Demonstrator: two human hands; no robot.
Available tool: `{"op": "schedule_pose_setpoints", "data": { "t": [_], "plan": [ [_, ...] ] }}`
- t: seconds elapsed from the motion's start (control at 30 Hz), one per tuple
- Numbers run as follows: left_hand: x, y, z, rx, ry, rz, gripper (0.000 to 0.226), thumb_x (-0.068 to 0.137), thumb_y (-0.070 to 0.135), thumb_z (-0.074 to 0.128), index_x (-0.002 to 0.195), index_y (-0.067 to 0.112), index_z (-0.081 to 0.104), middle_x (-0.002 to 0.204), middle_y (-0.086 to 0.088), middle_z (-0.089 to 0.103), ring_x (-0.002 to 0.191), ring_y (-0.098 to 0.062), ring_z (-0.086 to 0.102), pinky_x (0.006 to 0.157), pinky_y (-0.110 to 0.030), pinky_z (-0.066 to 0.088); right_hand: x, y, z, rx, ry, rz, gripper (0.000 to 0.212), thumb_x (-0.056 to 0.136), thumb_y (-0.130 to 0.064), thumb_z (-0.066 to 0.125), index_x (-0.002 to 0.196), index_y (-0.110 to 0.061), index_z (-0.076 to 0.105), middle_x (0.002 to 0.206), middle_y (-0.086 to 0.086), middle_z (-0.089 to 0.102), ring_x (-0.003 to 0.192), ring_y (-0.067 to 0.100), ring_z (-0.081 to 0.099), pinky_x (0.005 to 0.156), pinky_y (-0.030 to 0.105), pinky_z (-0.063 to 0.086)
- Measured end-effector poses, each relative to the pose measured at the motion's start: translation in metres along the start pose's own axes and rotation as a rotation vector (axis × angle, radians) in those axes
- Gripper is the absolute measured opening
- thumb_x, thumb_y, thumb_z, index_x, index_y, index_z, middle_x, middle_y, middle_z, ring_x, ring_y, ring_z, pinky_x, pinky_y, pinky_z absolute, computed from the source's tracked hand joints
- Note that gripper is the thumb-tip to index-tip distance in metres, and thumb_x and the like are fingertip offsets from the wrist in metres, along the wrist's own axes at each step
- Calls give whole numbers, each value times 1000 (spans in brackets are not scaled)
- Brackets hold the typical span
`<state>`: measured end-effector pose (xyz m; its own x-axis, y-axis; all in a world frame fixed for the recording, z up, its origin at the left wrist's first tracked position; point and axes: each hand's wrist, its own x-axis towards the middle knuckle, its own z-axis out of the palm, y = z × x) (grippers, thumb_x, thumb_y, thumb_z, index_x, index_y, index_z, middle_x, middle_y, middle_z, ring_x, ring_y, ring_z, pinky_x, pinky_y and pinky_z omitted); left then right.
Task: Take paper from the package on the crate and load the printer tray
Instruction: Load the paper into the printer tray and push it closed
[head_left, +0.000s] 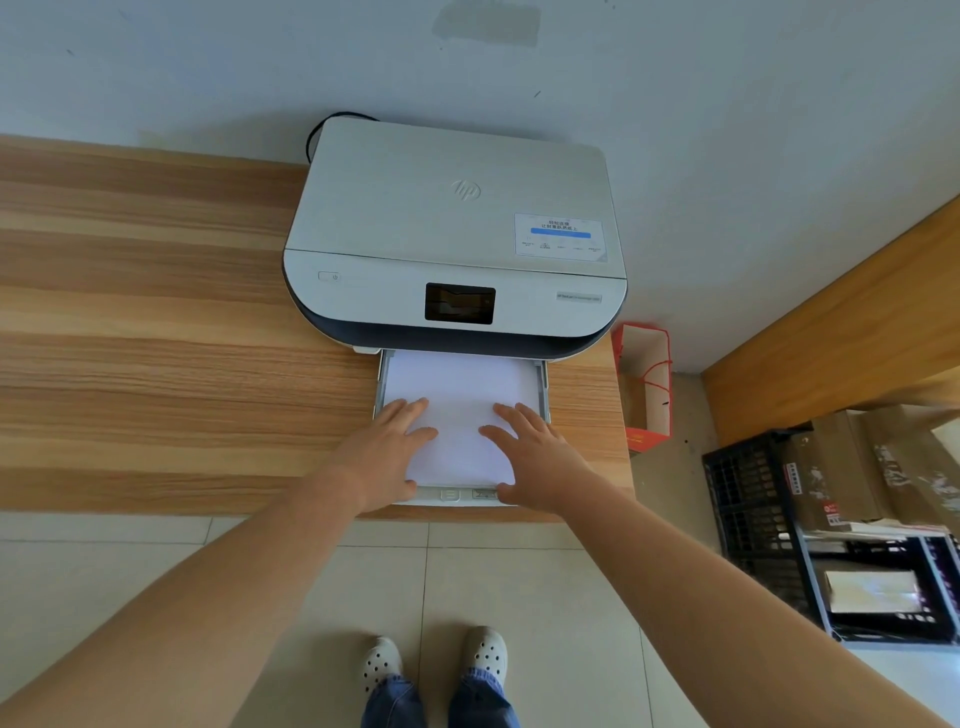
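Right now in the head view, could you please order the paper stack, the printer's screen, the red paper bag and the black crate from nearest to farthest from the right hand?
1. Paper stack: under the right hand, in the tray.
2. Red paper bag: on the floor to its right; printer's screen: straight ahead. These two are too close to call.
3. Black crate: far right, on the floor.

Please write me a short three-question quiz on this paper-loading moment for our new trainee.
1. True or false: the printer tray is pulled out and holds a paper stack.
2. Where does the left hand rest? A) on the printer lid B) flat on the paper C) on the crate
3. Which object stands on the floor just right of the desk?

Key: 1 true. 2 B; the right hand lies flat on the paper too. 3 the red paper bag.
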<state>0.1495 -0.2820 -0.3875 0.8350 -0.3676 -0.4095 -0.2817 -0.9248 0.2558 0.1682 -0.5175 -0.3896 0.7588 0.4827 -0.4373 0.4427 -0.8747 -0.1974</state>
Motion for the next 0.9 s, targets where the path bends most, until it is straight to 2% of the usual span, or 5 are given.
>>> {"op": "schedule_pose_setpoints", "data": {
  "t": [0.1, 0.33, 0.6, 0.9],
  "plan": [
    [2, 1, 0, 18, -27, -14, 76, 86, 32, 61, 150, 28, 21, 161, 5, -11, 148, -19, -3, 114, -37, 31, 3, 0, -2, -46, -14, -12, 85, 85, -43, 66, 153, -28, 17, 163, 0, 0, 150, 26, -4, 119, 44, 8],
    [-1, 5, 0, 22, -38, -19, 69, 89, 31, 57, 150, 26, 24, 162, 2, -3, 148, -18, -1, 115, -37, 29, -1, -4, 1, -19, -7, 6, 83, 87, -42, 64, 153, -28, 17, 164, -2, 0, 150, 24, -3, 119, 43, 8],
    [1, 4, -2, 21, -61, -32, 75, 87, 31, 60, 150, 29, 20, 161, 5, -13, 148, -19, -4, 113, -38, 34, 3, -6, -1, 2, -22, 25, 91, 82, -41, 69, 153, -30, 13, 163, 0, -6, 149, 26, -10, 119, 46, 8],
    [1, 8, -3, 26, -86, -49, 74, 87, 30, 60, 150, 29, 21, 162, 3, -7, 148, -20, -2, 116, -38, 27, 4, -5, 1, 7, -42, 35, 91, 83, -42, 68, 154, -31, 12, 163, -1, -6, 149, 27, -10, 119, 47, 9]
  ]
}}
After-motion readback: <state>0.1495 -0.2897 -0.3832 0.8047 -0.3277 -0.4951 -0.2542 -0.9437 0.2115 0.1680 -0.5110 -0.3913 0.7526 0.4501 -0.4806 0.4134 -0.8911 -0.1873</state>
